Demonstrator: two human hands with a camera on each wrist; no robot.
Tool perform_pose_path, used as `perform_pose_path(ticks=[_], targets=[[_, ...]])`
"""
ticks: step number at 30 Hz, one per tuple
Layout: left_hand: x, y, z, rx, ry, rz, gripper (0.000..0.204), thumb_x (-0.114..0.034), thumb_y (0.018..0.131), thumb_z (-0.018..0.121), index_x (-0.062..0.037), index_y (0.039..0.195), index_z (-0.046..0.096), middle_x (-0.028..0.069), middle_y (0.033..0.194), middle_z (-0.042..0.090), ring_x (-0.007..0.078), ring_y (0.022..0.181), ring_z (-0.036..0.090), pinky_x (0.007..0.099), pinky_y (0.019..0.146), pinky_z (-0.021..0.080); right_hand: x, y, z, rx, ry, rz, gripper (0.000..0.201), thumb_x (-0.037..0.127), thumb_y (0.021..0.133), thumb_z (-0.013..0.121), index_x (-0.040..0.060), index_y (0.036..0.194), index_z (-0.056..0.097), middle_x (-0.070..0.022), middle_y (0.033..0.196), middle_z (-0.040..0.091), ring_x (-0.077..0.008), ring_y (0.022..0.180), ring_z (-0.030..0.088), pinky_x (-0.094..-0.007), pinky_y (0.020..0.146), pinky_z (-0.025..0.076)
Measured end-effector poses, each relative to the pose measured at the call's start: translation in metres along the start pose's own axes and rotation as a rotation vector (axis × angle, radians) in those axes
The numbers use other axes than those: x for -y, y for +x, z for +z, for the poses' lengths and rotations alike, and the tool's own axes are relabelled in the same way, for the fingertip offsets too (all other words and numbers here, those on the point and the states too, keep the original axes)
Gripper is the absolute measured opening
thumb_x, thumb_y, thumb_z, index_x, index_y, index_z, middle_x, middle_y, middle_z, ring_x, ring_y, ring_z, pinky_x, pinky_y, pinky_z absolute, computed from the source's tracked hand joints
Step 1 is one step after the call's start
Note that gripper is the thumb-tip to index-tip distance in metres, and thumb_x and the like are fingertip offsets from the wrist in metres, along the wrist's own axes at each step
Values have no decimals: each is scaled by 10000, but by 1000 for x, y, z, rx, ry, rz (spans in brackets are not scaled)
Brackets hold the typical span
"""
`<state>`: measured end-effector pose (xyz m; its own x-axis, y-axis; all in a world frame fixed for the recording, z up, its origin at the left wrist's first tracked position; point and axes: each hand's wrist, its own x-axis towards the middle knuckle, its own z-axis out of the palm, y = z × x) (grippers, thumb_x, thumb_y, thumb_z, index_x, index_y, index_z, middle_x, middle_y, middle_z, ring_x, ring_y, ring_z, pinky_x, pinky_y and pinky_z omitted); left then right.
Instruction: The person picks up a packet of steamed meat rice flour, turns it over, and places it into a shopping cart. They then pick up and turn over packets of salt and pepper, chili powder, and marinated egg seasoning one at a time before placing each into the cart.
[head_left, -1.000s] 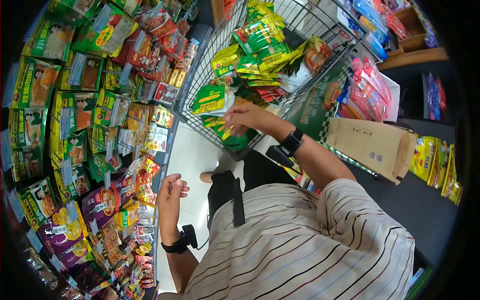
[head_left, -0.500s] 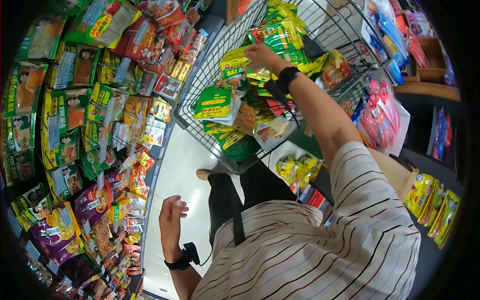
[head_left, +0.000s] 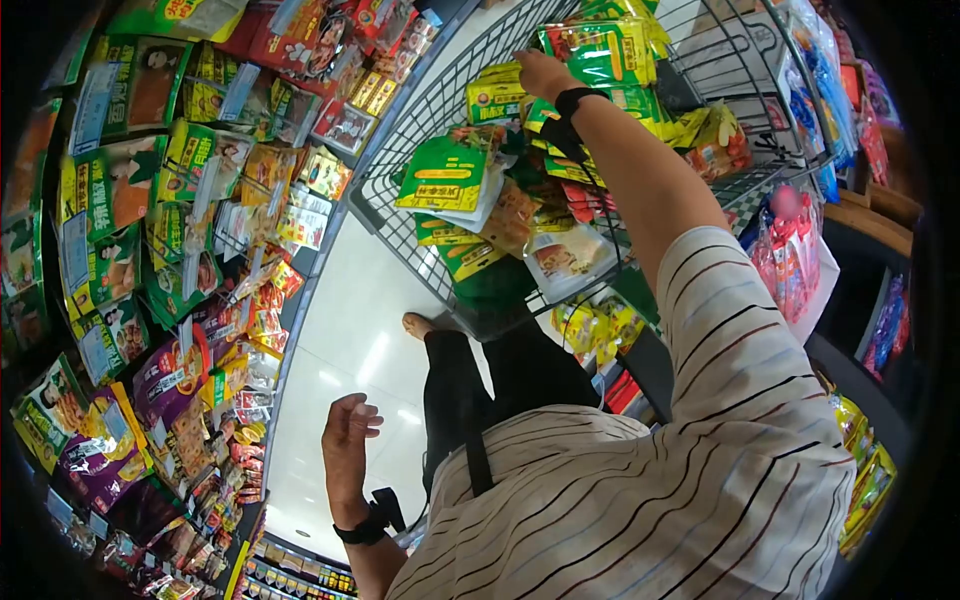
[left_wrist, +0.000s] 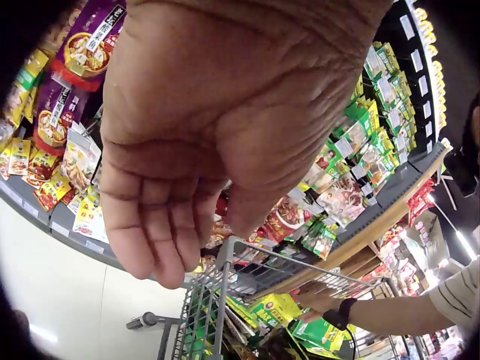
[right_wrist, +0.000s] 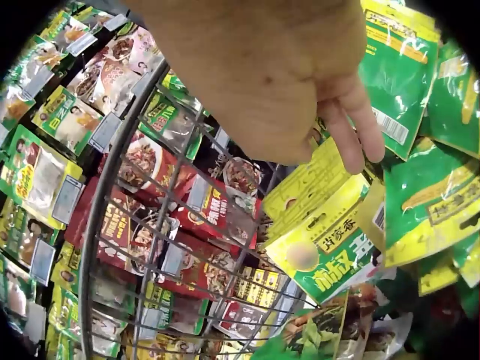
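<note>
My right hand (head_left: 550, 78) reaches over the shopping cart (head_left: 368, 212), beside a yellow-and-green packet (head_left: 494, 92). Seen from the right wrist, the hand (right_wrist: 277, 82) has its fingers bent loosely down over yellow-topped packets (right_wrist: 319, 251); whether the fingertips touch them is unclear. Nothing shows lifted in it. A green packet (head_left: 440, 172) lies on others at the cart's near left corner. My left hand (head_left: 348, 450) hangs over the floor beside the shelf, empty. In the left wrist view its palm (left_wrist: 202, 127) faces the camera, fingers loosely bent.
Shelves of hanging packets (head_left: 110, 190) run along the left. White floor (head_left: 330, 300) lies between shelf and cart. To the right stand displays with pink packages (head_left: 785, 255) and yellow packets (head_left: 865, 490). A clear-fronted packet (head_left: 570, 258) lies at the cart's near edge.
My right hand has moved away from the near-left packets to the cart's farther left part. The cart and shelves sit differently in the head view. My left hand stays empty, low beside the shelf.
</note>
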<state>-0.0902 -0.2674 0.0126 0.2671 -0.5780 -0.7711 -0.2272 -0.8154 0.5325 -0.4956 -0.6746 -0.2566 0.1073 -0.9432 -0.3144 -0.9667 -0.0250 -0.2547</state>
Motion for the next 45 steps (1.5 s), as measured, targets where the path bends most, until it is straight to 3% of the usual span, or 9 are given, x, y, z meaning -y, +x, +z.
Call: perform_pose_path(ticks=[5, 8, 11, 14, 17, 18, 24, 37, 45], targets=[[-5, 2, 4, -3, 40, 9, 393, -373, 985, 598, -14, 1147, 593, 75, 930, 650, 167, 831, 655, 299, 744, 513, -2, 9, 8, 41, -89, -16, 465, 103, 872, 502, 83, 1333, 554, -169, 1275, 591, -377, 1205, 555, -456, 996, 473], [-3, 2, 4, 1, 41, -13, 385, -364, 991, 586, -13, 1148, 593, 77, 932, 650, 167, 835, 654, 302, 746, 512, -18, 24, 24, 83, -238, -147, 438, 92, 864, 506, 82, 1295, 581, -170, 1245, 601, -373, 1161, 573, -459, 971, 489], [0, 3, 5, 1, 44, -5, 367, -350, 998, 570, -14, 1144, 594, 81, 934, 651, 169, 836, 655, 305, 746, 513, -11, 23, 20, 111, -213, -88, 347, 112, 926, 496, 48, 1257, 577, -211, 1322, 541, -372, 1225, 552, -468, 973, 503], [2, 4, 8, -3, 49, -12, 346, -327, 1001, 557, -13, 1141, 593, 86, 934, 652, 173, 830, 658, 310, 737, 518, -2, 11, 13, 61, -86, -53, 313, 108, 919, 505, 49, 1206, 615, -214, 1257, 588, -371, 1180, 586, -453, 938, 526], [3, 5, 11, 8, 64, -27, 330, -304, 998, 554, -9, 1143, 590, 89, 933, 651, 176, 826, 661, 309, 725, 522, -19, 21, 38, 93, -191, -191, 271, 103, 911, 517, 50, 1138, 655, -204, 1169, 641, -369, 1108, 630, -437, 906, 544], [3, 7, 12, 9, 66, -22, 326, -297, 997, 553, -7, 1143, 589, 90, 932, 651, 176, 826, 661, 308, 723, 523, -7, 6, 27, 45, -219, -124, 233, 93, 894, 543, 53, 1074, 686, -184, 1116, 671, -363, 1046, 661, -425, 884, 553], [2, 4, 15, -1, 105, -15, 301, -261, 1003, 539, -1, 1147, 584, 90, 921, 650, 176, 821, 661, 296, 711, 524, 7, -15, 25, -29, -258, -89, 195, 92, 889, 563, 70, 1029, 697, -156, 1099, 680, -329, 996, 685, -418, 828, 562], [6, 6, 13, -9, 59, 3, 364, -306, 977, 600, 13, 1153, 601, 88, 915, 662, 179, 836, 665, 303, 736, 522, 9, -32, 8, 0, -259, -129, 229, 90, 885, 552, 131, 1066, 687, -116, 1121, 669, -286, 1057, 663, -398, 837, 560], [10, 1, 14, -5, 34, -6, 334, -283, 986, 589, 7, 1153, 602, 79, 919, 665, 175, 843, 667, 302, 735, 525, 15, -27, -5, 113, -264, -139, 232, 82, 887, 555, 103, 1070, 696, -130, 1103, 694, -312, 1070, 658, -424, 870, 552]])
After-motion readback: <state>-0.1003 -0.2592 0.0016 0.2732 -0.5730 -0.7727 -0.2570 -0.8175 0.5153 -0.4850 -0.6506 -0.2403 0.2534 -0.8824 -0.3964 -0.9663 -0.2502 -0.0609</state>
